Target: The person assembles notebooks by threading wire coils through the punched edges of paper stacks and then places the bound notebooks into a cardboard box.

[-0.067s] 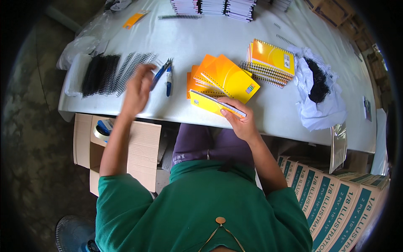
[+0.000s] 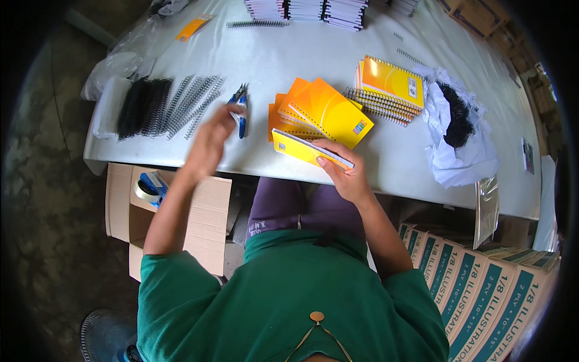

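Note:
My right hand (image 2: 348, 172) is closed on a thin yellow notebook (image 2: 294, 148), thumb on its cover, tilted so its white page edge shows. Just beyond it, several unbound orange-and-yellow notebooks (image 2: 332, 114) lie fanned out, with punched holes along their edges. Smeared by motion, my left hand (image 2: 211, 145) passes over the table beside blue-handled pliers (image 2: 239, 95), partly covering them. Whether its fingers hold anything cannot be made out. Left of it lie loose spiral binding coils (image 2: 188, 99) and a dense bunch of black coils (image 2: 145, 108).
Spiral-bound notebooks (image 2: 392, 81) are stacked at right, beside white wrapping (image 2: 446, 166) around a black coil heap (image 2: 456, 117). White book stacks (image 2: 306, 11) stand at the far edge. Below the table are an open carton (image 2: 205, 211) with a tape dispenser (image 2: 151, 187) and several boxes (image 2: 482, 289).
My left hand has moved right and nearer to me, away from the coils and across the pliers. My right hand keeps the notebook in the same place.

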### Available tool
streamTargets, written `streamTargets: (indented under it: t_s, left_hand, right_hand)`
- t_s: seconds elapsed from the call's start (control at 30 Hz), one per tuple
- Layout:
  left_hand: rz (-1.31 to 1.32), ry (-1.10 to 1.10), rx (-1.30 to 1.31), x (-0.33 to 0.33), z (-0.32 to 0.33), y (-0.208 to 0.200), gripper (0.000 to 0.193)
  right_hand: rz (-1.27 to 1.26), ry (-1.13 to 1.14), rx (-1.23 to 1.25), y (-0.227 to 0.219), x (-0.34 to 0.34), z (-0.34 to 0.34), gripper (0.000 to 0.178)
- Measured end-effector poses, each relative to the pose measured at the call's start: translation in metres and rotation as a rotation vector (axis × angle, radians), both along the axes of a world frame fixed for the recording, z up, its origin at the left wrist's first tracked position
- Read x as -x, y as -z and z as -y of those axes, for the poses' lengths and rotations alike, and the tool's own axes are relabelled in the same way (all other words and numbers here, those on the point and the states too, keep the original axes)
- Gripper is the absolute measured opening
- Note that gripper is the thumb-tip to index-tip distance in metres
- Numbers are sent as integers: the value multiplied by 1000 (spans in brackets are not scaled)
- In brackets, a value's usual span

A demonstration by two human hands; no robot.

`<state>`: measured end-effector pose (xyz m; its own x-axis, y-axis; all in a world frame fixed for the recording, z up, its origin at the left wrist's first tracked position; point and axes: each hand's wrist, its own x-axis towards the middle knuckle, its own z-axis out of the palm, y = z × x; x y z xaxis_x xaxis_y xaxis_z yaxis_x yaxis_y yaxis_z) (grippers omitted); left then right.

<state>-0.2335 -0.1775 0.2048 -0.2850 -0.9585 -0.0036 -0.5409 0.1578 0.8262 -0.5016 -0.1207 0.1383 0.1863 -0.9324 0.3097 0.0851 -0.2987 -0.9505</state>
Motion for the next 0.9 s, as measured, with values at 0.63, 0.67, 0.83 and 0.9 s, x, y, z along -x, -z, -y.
streamTargets:
  t_s: [0.63, 0.67, 0.83, 0.9]
  left_hand:
    - [-29, 93, -173, 25, -16, 12, 47]
    - [-45, 83, -218, 29, -16, 10, 47]
    - [-74, 44, -553, 32, -5, -10, 48]
    - [-152, 4, -630, 32, 2, -14, 49]
  right_hand:
    - [-81, 92, 74, 10, -4, -1, 28]
    - [-83, 92, 76, 9, -3, -1, 28]
    - [-116, 50, 66, 6, -2, -2, 29]
    - [-138, 35, 127, 10, -1, -1, 28]
